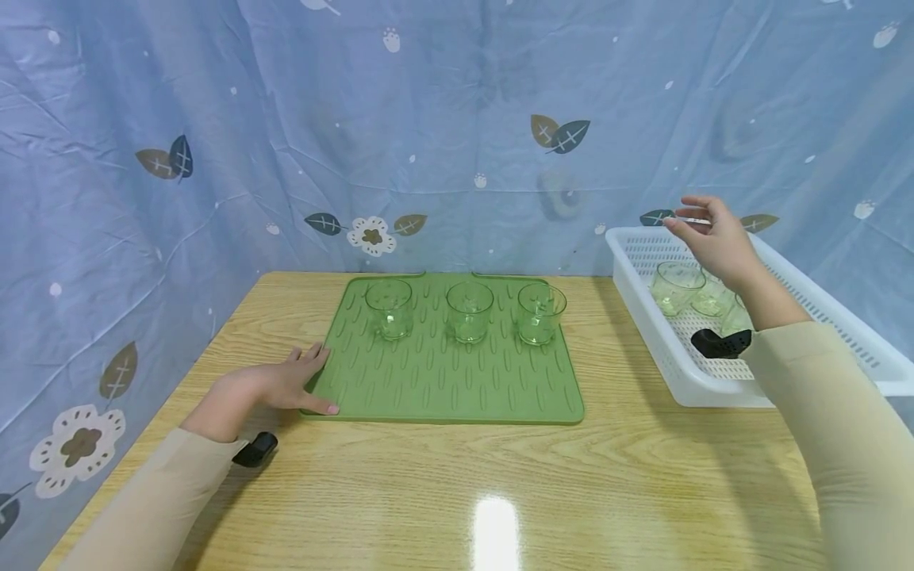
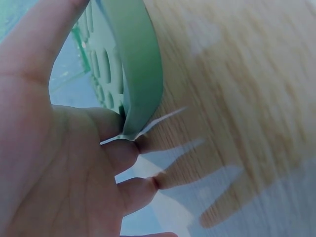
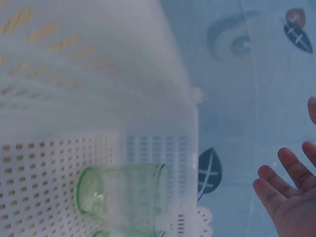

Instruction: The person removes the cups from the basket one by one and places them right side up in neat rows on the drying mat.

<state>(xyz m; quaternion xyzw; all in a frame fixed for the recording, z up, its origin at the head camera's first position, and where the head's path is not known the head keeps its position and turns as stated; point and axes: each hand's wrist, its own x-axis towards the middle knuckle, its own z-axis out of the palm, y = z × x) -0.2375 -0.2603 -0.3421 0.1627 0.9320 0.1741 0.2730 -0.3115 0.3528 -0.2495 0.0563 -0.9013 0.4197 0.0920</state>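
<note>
My left hand (image 1: 289, 381) rests at the left edge of the green mat (image 1: 443, 396), its fingers spread along the rim. In the left wrist view the fingertips touch the mat's raised edge (image 2: 143, 59) and the table. Above the far part of the white basket (image 1: 643, 333) hovers my right hand (image 1: 717, 242), with relaxed, slightly bent fingers and nothing in them. Three clear green glasses stand in a row on the mat: a left glass (image 1: 390, 313), a middle glass (image 1: 469, 316) and a right glass (image 1: 539, 317). More such glasses (image 1: 674, 293) sit inside the basket beneath my right arm.
A wooden table (image 1: 400, 484) carries the mat and, on its right side, the basket. A blue patterned curtain (image 1: 443, 143) hangs behind and along the left. Black wrist devices show under both wrists, one (image 1: 257, 450) by the left sleeve.
</note>
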